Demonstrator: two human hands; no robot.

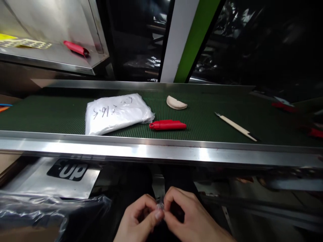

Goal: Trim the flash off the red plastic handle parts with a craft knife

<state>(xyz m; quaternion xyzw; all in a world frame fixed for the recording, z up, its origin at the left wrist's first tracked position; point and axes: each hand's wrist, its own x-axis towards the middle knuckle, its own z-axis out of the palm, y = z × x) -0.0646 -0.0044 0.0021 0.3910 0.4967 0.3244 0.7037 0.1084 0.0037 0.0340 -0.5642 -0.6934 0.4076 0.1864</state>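
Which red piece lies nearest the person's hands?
The red piece on the green belt beside the white packet; another red piece lies on the metal shelf, blurred red things at far right.

The left hand (pixel 131 224) and right hand (pixel 193 215) partly hide a clear scrap (pixel 159 205) too small to identify; red objects (pixel 284 107) rightward are blurred.

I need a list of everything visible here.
Belt: 1, green, middle
Ledge: 1, silver, upper left
Wrapped package: 1, white, belt left
Plastic pieces: 2, red, mid-belt and ledge
Half-round piece: 1, cream, mid-belt
Knife: 1, cream, belt right
Blurred things: count unclear, red, far right
Sheets: count unclear, yellow, ledge
Printed item: 1, silver, lower left
Plastic film: 1, clear, lower left
Small item: 1, clear, between fingertips
Trouser legs: 2, black, below
Left hand, right hand: 1 each, bottom
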